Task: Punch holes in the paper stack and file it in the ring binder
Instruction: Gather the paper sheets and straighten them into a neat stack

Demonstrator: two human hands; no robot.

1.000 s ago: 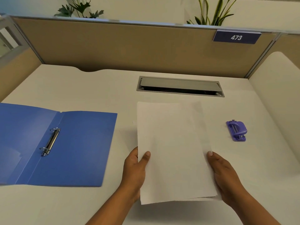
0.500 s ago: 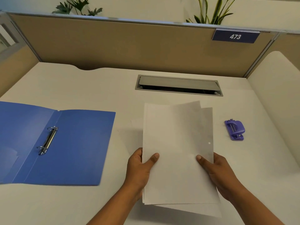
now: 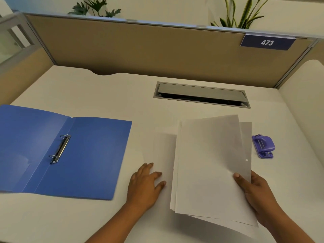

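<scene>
Our left hand (image 3: 145, 185) had let go of the paper stack (image 3: 210, 165) since half a second earlier and lay with fingers spread just left of it. Well left of the stack the blue ring binder (image 3: 84, 155) lay open on the worktop (image 3: 105, 95). Our right hand (image 3: 254, 192) kept its grip clamped on the stack's right edge; just right of the stack sat the purple hole punch (image 3: 263, 146).

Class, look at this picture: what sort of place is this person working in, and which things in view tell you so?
Most likely an office cubicle. A tan partition panel walls in the white desk, a numbered sign reading 473 hangs on the partition, and a cable hatch is set into the desktop.
</scene>
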